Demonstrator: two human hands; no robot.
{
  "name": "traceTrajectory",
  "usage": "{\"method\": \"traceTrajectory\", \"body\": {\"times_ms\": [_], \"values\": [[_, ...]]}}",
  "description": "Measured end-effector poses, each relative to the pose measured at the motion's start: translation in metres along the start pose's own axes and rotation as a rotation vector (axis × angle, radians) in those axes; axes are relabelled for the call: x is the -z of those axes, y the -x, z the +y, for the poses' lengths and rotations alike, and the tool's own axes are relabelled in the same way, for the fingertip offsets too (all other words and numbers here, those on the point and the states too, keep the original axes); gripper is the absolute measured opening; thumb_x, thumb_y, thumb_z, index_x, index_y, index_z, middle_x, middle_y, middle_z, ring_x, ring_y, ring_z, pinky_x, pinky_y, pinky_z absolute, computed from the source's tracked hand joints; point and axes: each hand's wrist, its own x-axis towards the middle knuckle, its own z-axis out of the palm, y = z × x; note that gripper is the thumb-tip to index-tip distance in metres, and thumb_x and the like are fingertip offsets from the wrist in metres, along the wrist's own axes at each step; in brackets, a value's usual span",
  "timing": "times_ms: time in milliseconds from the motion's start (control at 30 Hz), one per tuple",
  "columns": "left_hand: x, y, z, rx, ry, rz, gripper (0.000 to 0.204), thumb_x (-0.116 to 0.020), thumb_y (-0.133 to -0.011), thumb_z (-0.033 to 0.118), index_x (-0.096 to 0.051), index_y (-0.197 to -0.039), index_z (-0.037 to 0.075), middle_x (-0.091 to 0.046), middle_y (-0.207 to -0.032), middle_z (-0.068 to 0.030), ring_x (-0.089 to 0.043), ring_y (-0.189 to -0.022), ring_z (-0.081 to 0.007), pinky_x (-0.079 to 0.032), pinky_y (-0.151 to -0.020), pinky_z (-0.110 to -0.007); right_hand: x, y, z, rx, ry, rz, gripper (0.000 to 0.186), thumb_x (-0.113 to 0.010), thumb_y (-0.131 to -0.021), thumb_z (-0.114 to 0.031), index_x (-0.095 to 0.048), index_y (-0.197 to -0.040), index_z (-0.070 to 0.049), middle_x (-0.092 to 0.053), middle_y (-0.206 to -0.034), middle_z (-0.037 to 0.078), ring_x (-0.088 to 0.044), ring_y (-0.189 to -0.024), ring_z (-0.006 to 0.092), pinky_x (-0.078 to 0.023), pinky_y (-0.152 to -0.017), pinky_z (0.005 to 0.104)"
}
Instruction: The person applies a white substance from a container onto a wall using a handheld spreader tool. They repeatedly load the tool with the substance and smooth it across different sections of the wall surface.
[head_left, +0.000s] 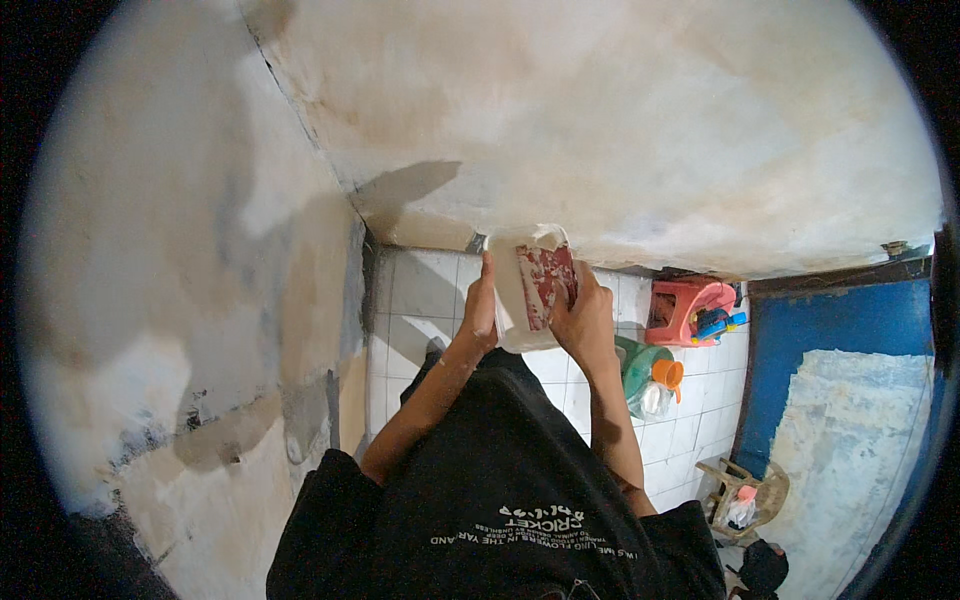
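Note:
My left hand point(481, 303) grips the left side of a white rectangular tub point(508, 300), which is held up in front of my body near the wall. Pale paste coats the inside of the tub and its far rim. In my right hand point(587, 318) is a flat red putty spreader point(537, 280), smeared with white paste. The spreader lies over the right part of the tub, and my fingers close on its right edge. Part of the tub's right side is hidden behind the spreader and my right hand.
A patchy plastered wall point(640, 130) rises ahead, meeting another wall point(230, 330) at the left corner. On the white tiled floor point(415, 290) stand a pink stool point(662, 308) bearing a blue object point(712, 324), a green basin point(634, 356) with an orange mug point(667, 374), and a chair point(772, 497).

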Motion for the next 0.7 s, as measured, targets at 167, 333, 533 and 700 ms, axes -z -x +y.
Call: {"method": "traceTrajectory", "body": {"times_ms": [167,333,533,700], "values": [[-0.002,-0.003,-0.001,0.020,0.033,0.079,0.066,-0.038,-0.098,0.054,-0.046,-0.130,-0.002,-0.059,-0.120,-0.0130,-0.061,-0.105,-0.0224,-0.053,-0.090,-0.038,-0.003,0.002,-0.004,0.032,0.033,-0.002,0.020,-0.054,-0.078,0.000,-0.053,-0.097,0.006,-0.058,-0.070,0.030,-0.059,-0.068,0.0483,-0.048,-0.058,0.0485],[0.021,-0.016,-0.007,0.019,0.024,0.096,0.068,-0.039,-0.096,0.057,-0.048,-0.132,0.000,-0.059,-0.123,-0.0117,-0.059,-0.108,-0.0220,-0.048,-0.094,-0.037,-0.005,-0.002,-0.011,0.047,0.003,0.020,0.021,-0.053,-0.076,0.000,-0.053,-0.096,0.005,-0.057,-0.068,0.030,-0.058,-0.066,0.0493,-0.047,-0.058,0.0510],[0.016,-0.017,0.001,0.028,0.097,0.026,0.069,-0.036,-0.095,0.062,-0.047,-0.133,0.005,-0.060,-0.122,-0.0104,-0.060,-0.108,-0.0234,-0.051,-0.091,-0.039,-0.014,-0.007,-0.003,0.106,0.029,0.032,0.027,-0.057,-0.077,-0.003,-0.053,-0.102,0.004,-0.059,-0.068,0.029,-0.059,-0.066,0.0486,-0.048,-0.056,0.0518],[0.004,-0.006,0.012,0.006,0.083,0.096,0.066,-0.033,-0.097,0.058,-0.045,-0.134,0.005,-0.060,-0.121,-0.0115,-0.061,-0.107,-0.0241,-0.051,-0.092,-0.039,-0.011,-0.007,-0.015,0.102,0.003,0.021,0.031,-0.058,-0.078,-0.005,-0.053,-0.107,0.005,-0.060,-0.070,0.029,-0.060,-0.066,0.0475,-0.050,-0.058,0.0519]]}}
